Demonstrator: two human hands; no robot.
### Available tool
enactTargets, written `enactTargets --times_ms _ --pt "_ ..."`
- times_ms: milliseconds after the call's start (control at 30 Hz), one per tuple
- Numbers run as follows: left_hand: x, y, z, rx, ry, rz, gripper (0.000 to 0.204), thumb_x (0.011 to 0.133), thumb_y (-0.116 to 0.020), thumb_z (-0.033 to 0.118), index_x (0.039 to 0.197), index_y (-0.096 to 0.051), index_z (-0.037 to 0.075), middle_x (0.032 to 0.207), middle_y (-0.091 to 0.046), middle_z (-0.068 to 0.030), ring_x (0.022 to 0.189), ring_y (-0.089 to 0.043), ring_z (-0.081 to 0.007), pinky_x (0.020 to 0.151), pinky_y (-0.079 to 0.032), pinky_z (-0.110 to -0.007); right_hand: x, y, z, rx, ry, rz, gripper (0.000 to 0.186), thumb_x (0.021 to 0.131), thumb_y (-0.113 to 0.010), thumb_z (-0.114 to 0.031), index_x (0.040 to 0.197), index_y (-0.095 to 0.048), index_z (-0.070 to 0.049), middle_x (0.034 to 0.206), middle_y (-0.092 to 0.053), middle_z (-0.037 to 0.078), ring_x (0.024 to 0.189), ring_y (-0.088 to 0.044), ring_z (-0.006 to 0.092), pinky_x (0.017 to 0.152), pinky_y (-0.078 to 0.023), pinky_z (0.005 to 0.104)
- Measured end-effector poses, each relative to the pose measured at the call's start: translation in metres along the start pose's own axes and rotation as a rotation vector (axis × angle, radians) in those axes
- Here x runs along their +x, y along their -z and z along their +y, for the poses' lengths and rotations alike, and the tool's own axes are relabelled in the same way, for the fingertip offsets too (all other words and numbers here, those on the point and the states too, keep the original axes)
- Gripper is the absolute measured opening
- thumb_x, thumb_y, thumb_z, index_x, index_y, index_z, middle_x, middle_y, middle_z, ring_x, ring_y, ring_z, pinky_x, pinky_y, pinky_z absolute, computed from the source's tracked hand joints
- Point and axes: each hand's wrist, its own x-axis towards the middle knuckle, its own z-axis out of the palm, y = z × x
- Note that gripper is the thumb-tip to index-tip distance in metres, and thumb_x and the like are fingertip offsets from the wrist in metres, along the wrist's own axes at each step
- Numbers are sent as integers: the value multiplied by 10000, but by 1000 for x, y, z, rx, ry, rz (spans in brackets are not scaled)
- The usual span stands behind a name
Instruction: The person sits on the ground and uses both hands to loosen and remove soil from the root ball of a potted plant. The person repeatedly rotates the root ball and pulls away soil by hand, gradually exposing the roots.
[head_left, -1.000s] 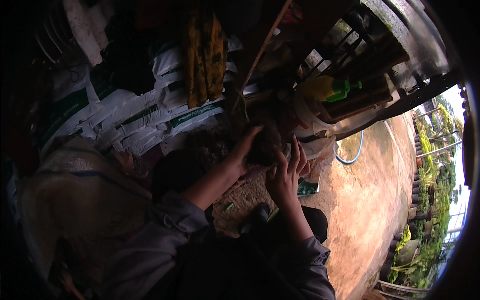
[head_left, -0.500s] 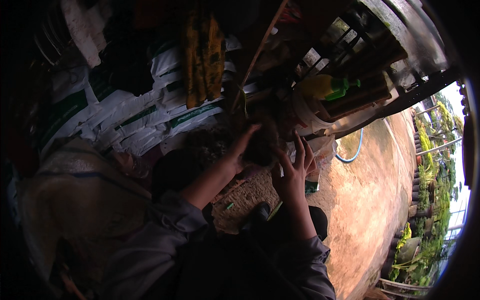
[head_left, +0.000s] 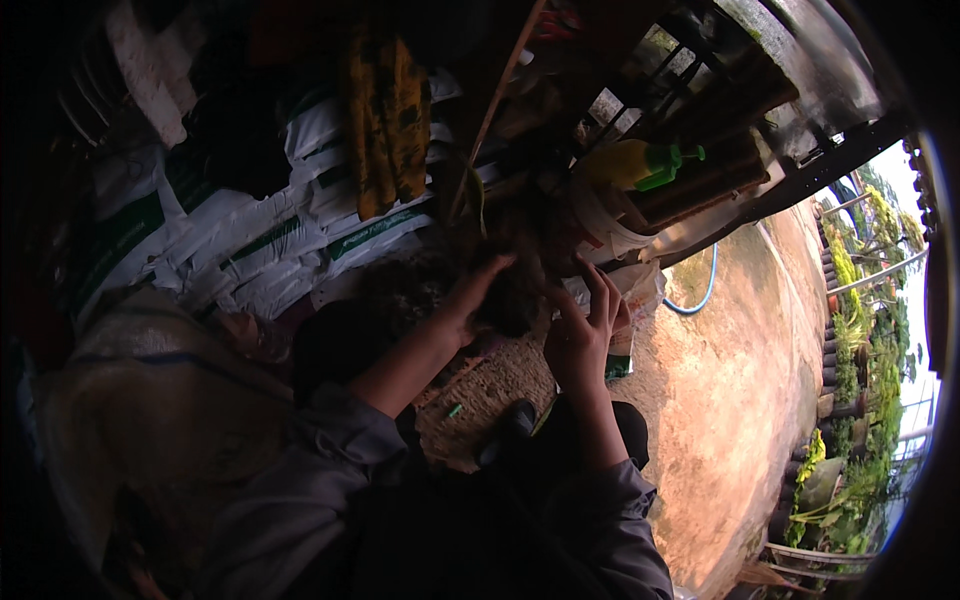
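Note:
A dark, rough-looking clump (head_left: 512, 298) sits between my two hands, too shadowed and smeared to name its kind. My left hand (head_left: 478, 298) is closed on its left side, thumb uppermost, with the other fingers lost in the dark. On the right side, my right hand (head_left: 582, 335) has its fingers bent around the clump's edge, one fingertip against it. Below and left of the clump lies a dark, crumbly heap (head_left: 400, 290). A thin stick (head_left: 497, 95) slants down behind my hands, and a yellowish-green strip (head_left: 478, 200) curves beside its lower end.
White and green sacks (head_left: 270, 240) are stacked at left, with a stained yellow cloth (head_left: 388, 130) above. A white bucket (head_left: 625, 240) and a yellow bottle with green top (head_left: 640, 166) stand at right. A blue hose (head_left: 705, 295) lies on the sunlit floor (head_left: 740, 400), with potted plants (head_left: 850, 350) beyond.
The whole view has shifted slightly, so the surroundings sit a little further left. My hands keep nearly the same hold on the dark clump, whose outline is blurred.

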Motion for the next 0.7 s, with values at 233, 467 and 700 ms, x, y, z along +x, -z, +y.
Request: enactTargets --times_ms 233,467,700 --pt "4 3 2 -4 -43 30 507 841 -614 440 1194 -569 80 1066 -636 -52 911 -644 -151 768 -540 -306 -4 1 1 -44 55 -39 493 605 -544 62 1013 -685 -176 1336 -488 82 1214 -443 282 992 -258 406" --pt "4 1 1 -9 -42 -36 465 866 -582 420 1184 -577 80 1098 -631 -50 949 -637 -158 804 -537 -324 -6 -1 2 -41 -21 -128 612 574 -522 63 1113 -639 -204 1356 -459 93 1221 -433 296 1010 -258 410" --pt "7 3 1 -220 41 -98 496 891 -518 463 1203 -552 79 1097 -628 -72 939 -644 -192 788 -557 -352 -7 4 10 53 87 218 476 635 -570 50 1007 -683 -225 1287 -511 115 1186 -461 303 957 -334 408"
